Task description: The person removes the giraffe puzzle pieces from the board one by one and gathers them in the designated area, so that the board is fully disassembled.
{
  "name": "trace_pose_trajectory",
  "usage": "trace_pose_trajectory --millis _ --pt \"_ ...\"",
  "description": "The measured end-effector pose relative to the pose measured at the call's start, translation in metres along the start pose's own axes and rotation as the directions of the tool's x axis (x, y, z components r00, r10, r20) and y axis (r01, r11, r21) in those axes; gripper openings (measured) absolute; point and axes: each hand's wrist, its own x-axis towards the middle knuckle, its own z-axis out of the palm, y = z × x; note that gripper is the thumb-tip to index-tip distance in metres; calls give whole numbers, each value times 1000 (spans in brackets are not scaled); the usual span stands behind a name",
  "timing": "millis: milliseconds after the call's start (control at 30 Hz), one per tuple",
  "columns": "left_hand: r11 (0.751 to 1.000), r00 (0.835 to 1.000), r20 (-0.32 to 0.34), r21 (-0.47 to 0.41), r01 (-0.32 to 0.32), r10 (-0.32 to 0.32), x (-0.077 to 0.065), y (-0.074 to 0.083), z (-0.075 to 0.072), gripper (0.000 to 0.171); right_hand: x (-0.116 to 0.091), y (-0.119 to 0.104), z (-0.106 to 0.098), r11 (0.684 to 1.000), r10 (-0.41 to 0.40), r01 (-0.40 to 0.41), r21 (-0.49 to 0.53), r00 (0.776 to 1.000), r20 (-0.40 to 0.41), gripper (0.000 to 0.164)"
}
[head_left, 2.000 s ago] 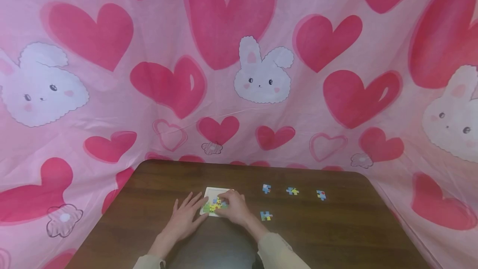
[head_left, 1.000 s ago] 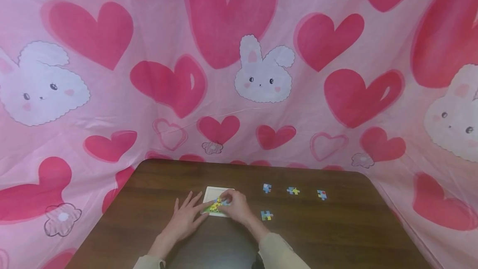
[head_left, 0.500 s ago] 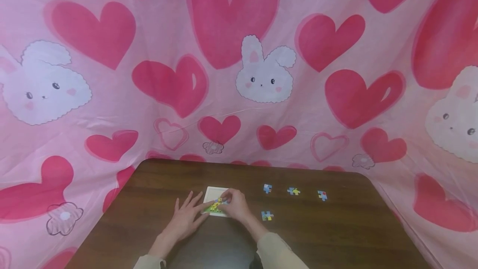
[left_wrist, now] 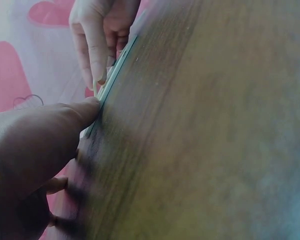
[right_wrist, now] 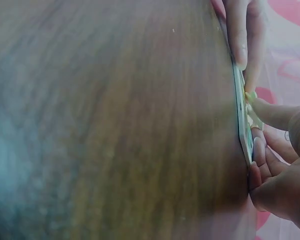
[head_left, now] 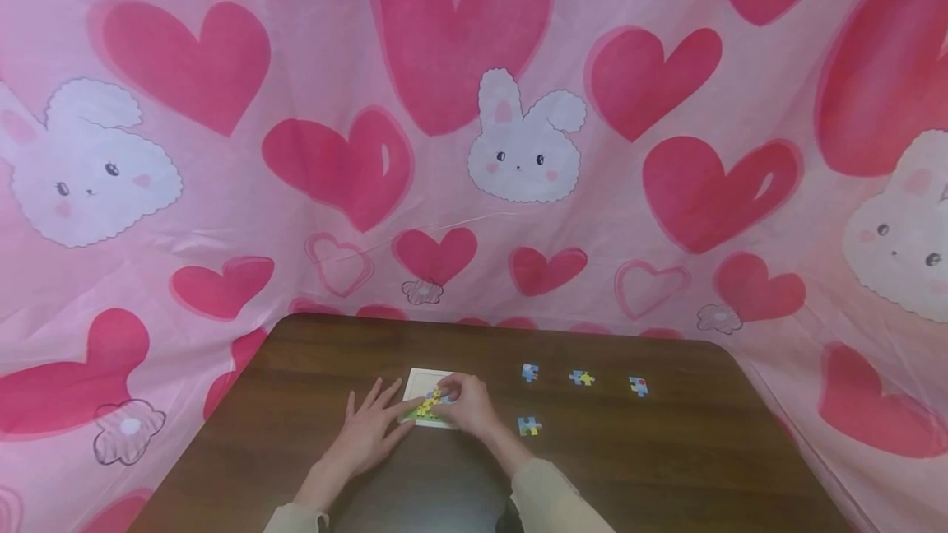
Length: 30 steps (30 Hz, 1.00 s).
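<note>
A small jigsaw tray [head_left: 415, 373] with a pale rim lies on the table. Joined puzzle pieces [head_left: 425, 411] in yellow, green and blue cover its near part, while its far part shows bare. My left hand [head_left: 363, 434] rests at the tray's left side with fingers spread; its index finger lies over the pieces and its thumb touches the near edge. From the right, my right hand [head_left: 472, 414] pinches a puzzle piece [right_wrist: 256, 119], tilted up from the tray in the right wrist view. That hand's fingers hide much of the piece and the tray's right side.
Several loose jigsaw pieces, such as a blue one [head_left: 529, 373], a blue-and-yellow one [head_left: 581, 378] and a nearer one [head_left: 529, 426], lie right of the tray on the brown wooden table [head_left: 652, 459]. A pink heart-patterned cloth [head_left: 444, 212] hangs behind the table.
My left index finger has shifted inward over the pieces. My right hand has stayed over the tray with small finger movements, and the pieces beneath sit closer together. The loose pieces have not moved.
</note>
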Motion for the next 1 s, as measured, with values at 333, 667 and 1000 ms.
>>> trace_pose_trajectory --millis 333,667,1000 --pt "1000 999 -31 -9 -26 25 0 0 1 41 -1 0 0 999 -3 4 32 1000 -11 25" --pt "1000 1000 3 9 0 0 0 1 -2 42 -1 -1 -1 998 -26 27 64 1000 -15 20" --pt "1000 1000 12 4 3 -3 2 0 -1 41 -3 1 -3 986 -37 39 164 999 -15 23"
